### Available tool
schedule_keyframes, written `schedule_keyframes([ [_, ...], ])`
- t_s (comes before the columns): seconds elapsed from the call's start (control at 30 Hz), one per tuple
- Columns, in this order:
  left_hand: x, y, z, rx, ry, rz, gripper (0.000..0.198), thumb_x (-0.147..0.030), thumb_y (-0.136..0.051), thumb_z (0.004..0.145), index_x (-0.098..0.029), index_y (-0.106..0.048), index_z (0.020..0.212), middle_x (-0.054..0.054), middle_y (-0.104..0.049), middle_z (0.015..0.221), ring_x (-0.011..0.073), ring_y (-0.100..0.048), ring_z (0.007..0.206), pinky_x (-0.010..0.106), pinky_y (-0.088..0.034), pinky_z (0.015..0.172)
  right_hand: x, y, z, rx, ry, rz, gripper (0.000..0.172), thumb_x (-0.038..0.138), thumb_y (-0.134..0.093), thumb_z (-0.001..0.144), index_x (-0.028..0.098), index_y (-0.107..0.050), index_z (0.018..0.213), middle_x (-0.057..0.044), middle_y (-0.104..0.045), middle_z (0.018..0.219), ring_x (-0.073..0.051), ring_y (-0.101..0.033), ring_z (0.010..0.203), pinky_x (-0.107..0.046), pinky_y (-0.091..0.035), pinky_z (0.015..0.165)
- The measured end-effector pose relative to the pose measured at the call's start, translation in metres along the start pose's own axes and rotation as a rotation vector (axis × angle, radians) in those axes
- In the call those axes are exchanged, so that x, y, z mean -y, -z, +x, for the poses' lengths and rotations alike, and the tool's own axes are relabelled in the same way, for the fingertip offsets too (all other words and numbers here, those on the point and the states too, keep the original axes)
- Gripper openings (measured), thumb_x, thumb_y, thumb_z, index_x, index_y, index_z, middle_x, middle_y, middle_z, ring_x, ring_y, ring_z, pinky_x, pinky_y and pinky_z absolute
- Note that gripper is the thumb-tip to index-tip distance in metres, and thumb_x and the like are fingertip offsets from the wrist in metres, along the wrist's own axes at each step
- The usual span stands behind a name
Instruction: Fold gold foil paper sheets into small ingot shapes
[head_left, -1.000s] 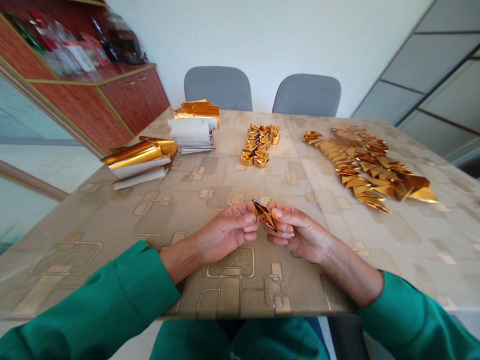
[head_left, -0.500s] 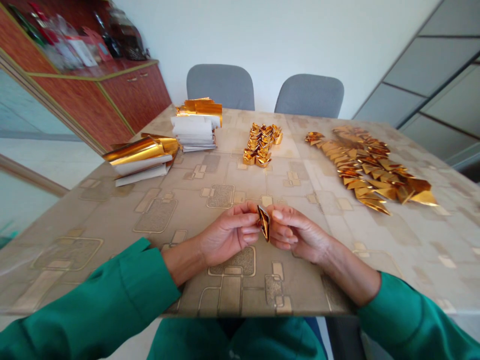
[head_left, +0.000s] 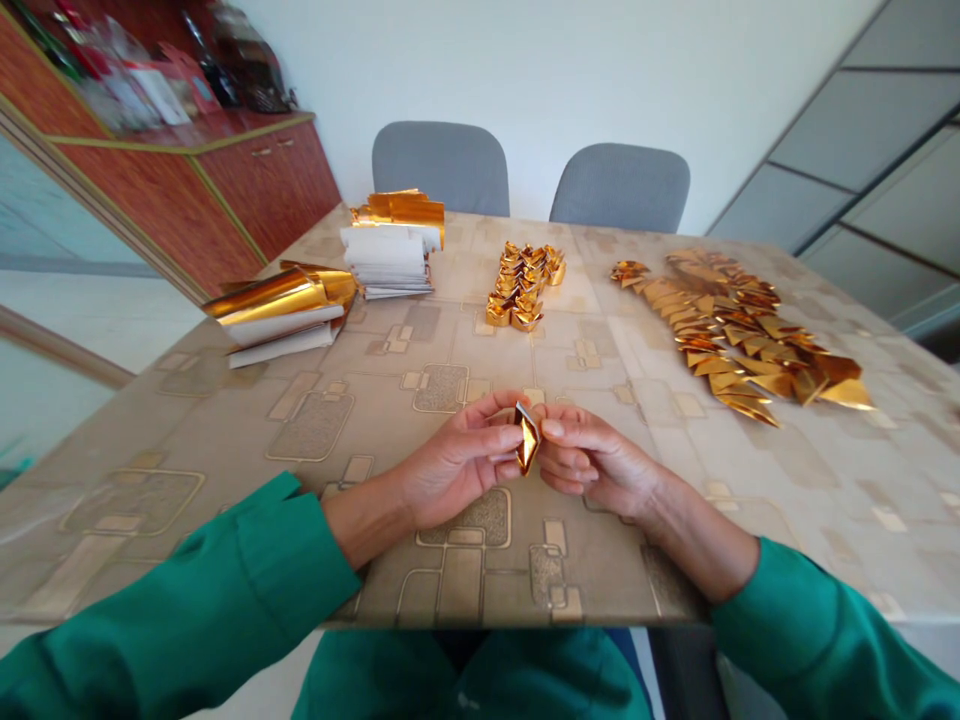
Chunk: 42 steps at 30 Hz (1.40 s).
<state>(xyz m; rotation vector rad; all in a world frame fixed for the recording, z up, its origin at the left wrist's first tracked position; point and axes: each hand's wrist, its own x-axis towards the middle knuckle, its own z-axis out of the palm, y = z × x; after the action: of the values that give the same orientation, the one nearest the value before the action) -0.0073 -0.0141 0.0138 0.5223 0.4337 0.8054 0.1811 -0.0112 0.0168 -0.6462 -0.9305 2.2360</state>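
Note:
A small folded piece of gold foil paper is held above the near part of the table. My left hand pinches its left side between thumb and fingers. From the other side my right hand grips its right edge, with thumb and forefinger pressed together and the other fingers curled. A bright gold face of the piece shows between the hands, and its lower back is hidden by my fingers. Beyond it stand rows of finished-looking gold paper ingots. To the right lie many flat folded gold foil pieces in overlapping rows.
Two stacks of gold-and-white paper sheets, one nearer and one farther, lie at the table's left. A patterned tablecloth covers the table. Two grey chairs stand behind it. A reddish wooden cabinet is at the left.
The gold piece has turned in my fingers: its dark opening showed before, and a shiny flat face shows now. Both hands stay in nearly the same place.

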Motion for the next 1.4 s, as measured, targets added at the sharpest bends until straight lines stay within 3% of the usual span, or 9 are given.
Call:
schedule_keyframes([
  [0.17, -0.001, -0.001, -0.001, -0.045, -0.057, 0.096, 0.027, -0.016, -0.078, 0.072, -0.017, -0.066, 0.097, -0.001, -0.064, 0.08, 0.0064, -0.058, 0.066, 0.016, -0.047, 0.059, -0.003, -0.003, 0.0, -0.01, 0.016, -0.026, 0.018, 0.034, -0.069, 0.086, 0.019, -0.059, 0.089, 0.012, -0.042, 0.043, -0.004, -0.018, 0.036, -0.017, -0.022, 0.038],
  [0.33, 0.0, -0.006, -0.002, -0.077, -0.054, 0.188, 0.028, -0.02, -0.077, 0.072, -0.018, -0.061, 0.096, -0.002, -0.062, 0.079, 0.009, -0.059, 0.067, 0.02, -0.049, 0.059, -0.007, -0.005, 0.003, -0.074, 0.05, -0.037, 0.019, 0.03, -0.069, 0.085, 0.019, -0.055, 0.08, 0.013, -0.039, 0.043, -0.004, -0.019, 0.038, -0.017, -0.024, 0.041],
  [0.57, 0.003, -0.006, -0.001, -0.155, -0.077, 0.263, 0.03, -0.018, -0.077, 0.071, -0.019, -0.058, 0.093, -0.004, -0.059, 0.078, 0.0075, -0.055, 0.064, 0.018, -0.046, 0.055, -0.008, -0.002, 0.005, -0.04, -0.016, 0.019, 0.021, 0.029, -0.069, 0.084, 0.018, -0.053, 0.075, 0.013, -0.031, 0.044, -0.004, -0.016, 0.039, -0.018, -0.022, 0.041],
  [0.93, 0.003, -0.008, -0.001, -0.232, -0.131, 0.354, 0.021, -0.024, -0.072, 0.076, -0.019, -0.057, 0.09, -0.005, -0.056, 0.067, 0.0064, -0.048, 0.053, 0.019, -0.041, 0.052, -0.01, -0.002, 0.007, -0.099, -0.016, 0.022, 0.023, 0.033, -0.068, 0.084, 0.018, -0.055, 0.073, 0.01, -0.035, 0.048, -0.006, -0.018, 0.043, -0.02, -0.02, 0.043],
  [1.23, 0.002, -0.009, -0.001, -0.236, -0.112, 0.401, 0.025, -0.016, -0.074, 0.071, -0.018, -0.057, 0.09, -0.003, -0.06, 0.074, 0.0078, -0.054, 0.063, 0.018, -0.042, 0.056, -0.011, -0.001, 0.008, -0.11, -0.022, 0.006, 0.027, 0.034, -0.07, 0.083, 0.018, -0.052, 0.07, 0.011, -0.033, 0.047, -0.006, -0.017, 0.043, -0.021, -0.018, 0.044],
  [1.4, -0.001, -0.008, -0.001, -0.191, -0.063, 0.309, 0.02, -0.021, -0.07, 0.078, -0.018, -0.058, 0.094, -0.002, -0.061, 0.076, 0.0074, -0.054, 0.06, 0.02, -0.046, 0.058, -0.008, -0.001, 0.007, -0.135, -0.033, 0.006, 0.027, 0.034, -0.07, 0.082, 0.018, -0.051, 0.07, 0.011, -0.032, 0.047, -0.006, -0.017, 0.044, -0.021, -0.019, 0.044],
])
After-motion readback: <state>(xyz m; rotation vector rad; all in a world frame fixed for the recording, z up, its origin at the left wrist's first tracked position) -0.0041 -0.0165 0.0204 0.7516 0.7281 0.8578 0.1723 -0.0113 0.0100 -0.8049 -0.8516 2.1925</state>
